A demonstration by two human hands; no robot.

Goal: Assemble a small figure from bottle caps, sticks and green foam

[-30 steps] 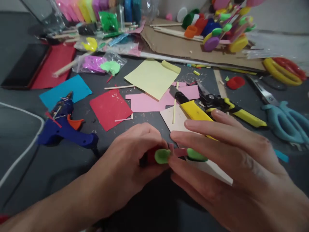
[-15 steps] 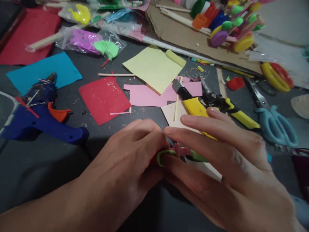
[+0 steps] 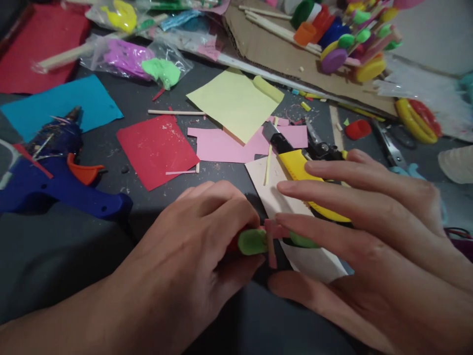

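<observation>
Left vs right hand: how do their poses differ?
The left hand is curled around one end of the green-and-pink craft piece; the right hand is open. The left hand's fingers bunch together; the right hand's are spread, thumb apart. Both are bare.

One left hand, one right hand, two green pieces between them, one glue gun, one utility knife, two red sheets.
</observation>
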